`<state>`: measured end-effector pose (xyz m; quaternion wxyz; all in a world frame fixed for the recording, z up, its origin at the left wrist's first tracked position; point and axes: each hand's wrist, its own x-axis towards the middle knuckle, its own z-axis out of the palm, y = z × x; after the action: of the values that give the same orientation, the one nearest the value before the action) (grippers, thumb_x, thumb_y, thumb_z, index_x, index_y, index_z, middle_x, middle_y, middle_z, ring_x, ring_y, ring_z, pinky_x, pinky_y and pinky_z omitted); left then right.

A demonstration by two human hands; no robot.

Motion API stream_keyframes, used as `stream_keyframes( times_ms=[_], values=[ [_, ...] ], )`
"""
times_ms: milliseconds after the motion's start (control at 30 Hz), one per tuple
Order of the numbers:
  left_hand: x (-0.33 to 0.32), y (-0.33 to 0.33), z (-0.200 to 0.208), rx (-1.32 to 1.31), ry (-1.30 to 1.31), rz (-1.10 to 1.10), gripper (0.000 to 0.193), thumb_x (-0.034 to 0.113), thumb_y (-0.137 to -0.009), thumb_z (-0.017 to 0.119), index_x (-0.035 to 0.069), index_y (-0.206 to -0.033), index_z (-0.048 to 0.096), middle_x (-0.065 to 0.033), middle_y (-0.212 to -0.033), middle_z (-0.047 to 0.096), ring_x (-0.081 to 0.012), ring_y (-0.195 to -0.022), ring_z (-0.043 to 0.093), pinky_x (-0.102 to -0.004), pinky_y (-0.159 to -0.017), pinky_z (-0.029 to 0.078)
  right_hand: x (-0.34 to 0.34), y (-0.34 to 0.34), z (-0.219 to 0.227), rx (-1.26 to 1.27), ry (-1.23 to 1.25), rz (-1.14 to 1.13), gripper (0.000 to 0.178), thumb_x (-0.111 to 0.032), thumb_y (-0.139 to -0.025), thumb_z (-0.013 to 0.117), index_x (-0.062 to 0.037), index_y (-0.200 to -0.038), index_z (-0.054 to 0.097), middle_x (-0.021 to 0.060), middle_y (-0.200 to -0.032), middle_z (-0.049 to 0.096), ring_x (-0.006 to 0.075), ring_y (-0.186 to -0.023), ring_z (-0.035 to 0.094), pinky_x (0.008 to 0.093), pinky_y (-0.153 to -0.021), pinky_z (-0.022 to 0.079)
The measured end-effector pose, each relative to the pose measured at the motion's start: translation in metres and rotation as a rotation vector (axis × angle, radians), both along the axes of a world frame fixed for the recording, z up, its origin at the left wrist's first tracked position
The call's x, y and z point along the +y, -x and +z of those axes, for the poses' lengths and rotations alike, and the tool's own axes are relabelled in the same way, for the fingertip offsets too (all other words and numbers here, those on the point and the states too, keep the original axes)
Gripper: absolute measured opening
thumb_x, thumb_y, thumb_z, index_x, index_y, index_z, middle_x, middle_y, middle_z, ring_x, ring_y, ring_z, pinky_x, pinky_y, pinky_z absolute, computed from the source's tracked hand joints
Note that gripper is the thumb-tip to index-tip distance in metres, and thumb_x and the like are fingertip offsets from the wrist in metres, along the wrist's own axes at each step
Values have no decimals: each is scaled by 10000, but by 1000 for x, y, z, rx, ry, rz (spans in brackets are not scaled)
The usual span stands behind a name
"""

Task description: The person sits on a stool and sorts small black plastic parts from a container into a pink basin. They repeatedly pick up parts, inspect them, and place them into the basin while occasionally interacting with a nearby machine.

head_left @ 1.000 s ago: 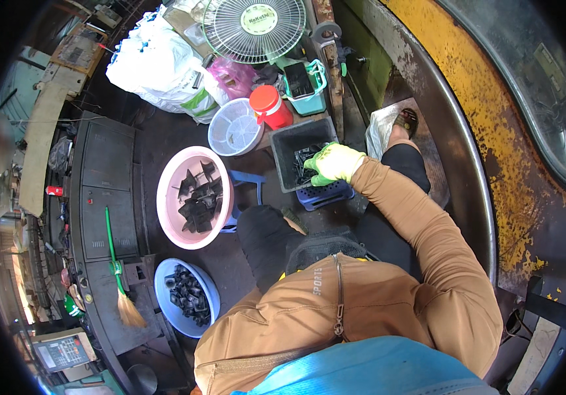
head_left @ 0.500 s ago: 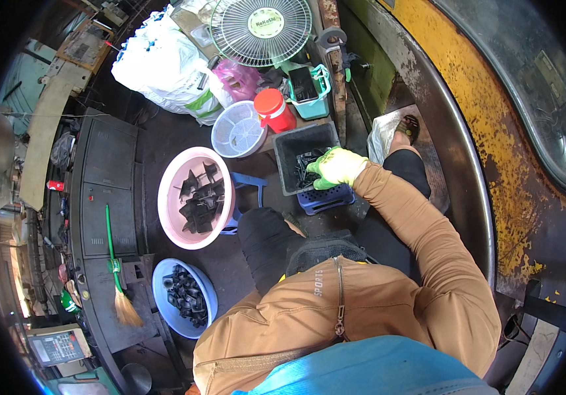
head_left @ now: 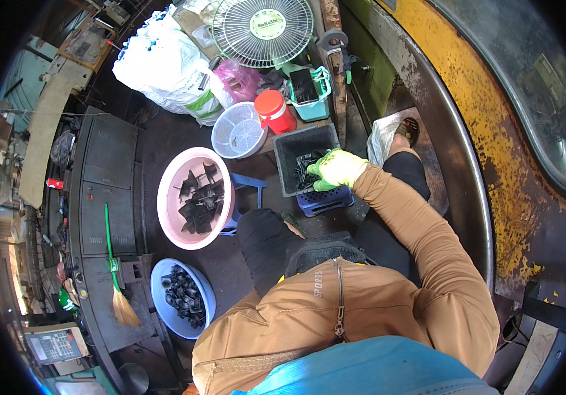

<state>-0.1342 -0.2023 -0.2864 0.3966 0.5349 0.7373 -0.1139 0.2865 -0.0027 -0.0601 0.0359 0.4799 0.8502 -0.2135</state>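
My right hand [head_left: 339, 169], in a yellow-green glove, reaches over the right side of a dark rectangular bin [head_left: 285, 137]. Its fingers curl down among small black parts [head_left: 304, 164] in the bin, and they look closed. The fingertips are partly hidden, so what they hold, if anything, cannot be made out. The bin rests on a dark blue plastic stool [head_left: 325, 201]. My left hand is out of view.
A pink basin [head_left: 172, 227] with black angular pieces sits on a blue stool [head_left: 250, 184]. Below it is a blue basin [head_left: 210, 304] of black parts. A white basket [head_left: 235, 128], red jug [head_left: 276, 113] and fan [head_left: 263, 46] stand beyond. A yellow machine [head_left: 487, 131] borders the right.
My right hand stays over the bin with only a very slight shift of the fingers. The containers stand where they were.
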Motion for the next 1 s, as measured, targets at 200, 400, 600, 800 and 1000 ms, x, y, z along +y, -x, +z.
stream_keyframes(
  times_ms=[200,400,600,800,1000],
  values=[
    [1,0,-2,-1,0,-15,166,172,-822,604,116,-928,719,-149,-858,702,-329,-808,682,-441,-691,531,0,0,0,6,-15,4,510,-404,-829,605,-96,-1236,611,177,-1043,695,348,-984,661,436,-880,514],
    [9,3,-1,14,-21,-84,162,157,-818,605,114,-926,719,-154,-859,703,-335,-815,687,-444,-696,533,-2,-4,-2,16,-19,5,529,-404,-823,618,-75,-1237,612,183,-1050,690,352,-980,657,437,-873,509],
    [117,40,58,366,-425,-668,159,142,-815,607,113,-924,719,-158,-860,705,-340,-822,692,-447,-701,536,-13,-20,-3,174,-158,27,534,-384,-830,645,-29,-1227,605,155,-976,688,359,-942,655,443,-859,499],
    [303,-93,129,-409,-933,-491,321,60,-771,649,55,-1091,613,-235,-1071,610,-372,-957,631,-422,-829,522,-20,-36,3,297,-269,8,527,-368,-839,646,-5,-1218,605,184,-1065,685,359,-965,654,441,-865,498],
    [437,-301,155,-328,-741,-492,650,205,-787,706,43,-1362,449,-300,-1308,517,-403,-1220,537,-452,-988,460,-26,-48,16,370,-290,-39,500,-340,-856,635,0,-1220,608,194,-1116,675,359,-1033,632,444,-913,472]
  ],
)
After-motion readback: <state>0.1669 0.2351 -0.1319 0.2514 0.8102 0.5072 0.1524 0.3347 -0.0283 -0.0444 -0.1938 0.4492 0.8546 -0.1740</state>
